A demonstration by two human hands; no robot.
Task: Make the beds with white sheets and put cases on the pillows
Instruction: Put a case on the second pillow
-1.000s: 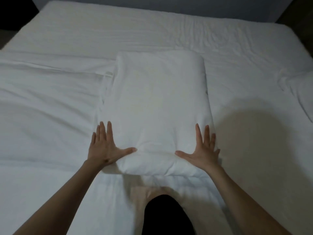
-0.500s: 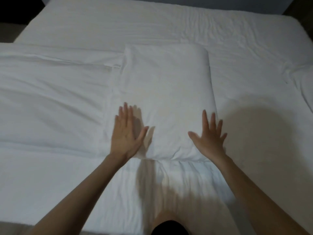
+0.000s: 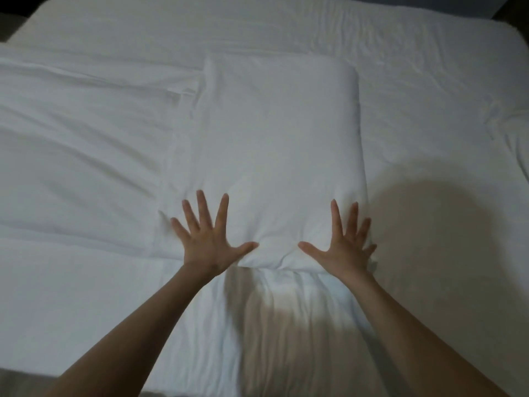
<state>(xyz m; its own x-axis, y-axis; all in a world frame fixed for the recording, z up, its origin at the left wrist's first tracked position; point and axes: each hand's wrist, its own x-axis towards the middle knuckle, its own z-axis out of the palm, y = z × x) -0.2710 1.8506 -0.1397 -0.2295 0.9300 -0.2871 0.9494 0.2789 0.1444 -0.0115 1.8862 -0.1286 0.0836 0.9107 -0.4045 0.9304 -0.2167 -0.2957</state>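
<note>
A white pillow (image 3: 274, 150) in a white case lies lengthwise on the bed, over the white sheet (image 3: 415, 116). My left hand (image 3: 207, 237) presses flat on the pillow's near left corner with its fingers spread. On the near right corner my right hand (image 3: 343, 245) lies the same way, fingers spread and straight. Both thumbs point inward toward each other. The pillow's near edge dents between the hands.
A folded white duvet (image 3: 74, 156) covers the left half of the bed, its edge against the pillow's left side. Another white pillow or bundle (image 3: 515, 133) shows at the right edge. Dark floor shows at the far corners.
Both hands lifted off the pillow's near corners, then came down flat on them again with fingers spread wider. The view shifted slightly forward over the bed.
</note>
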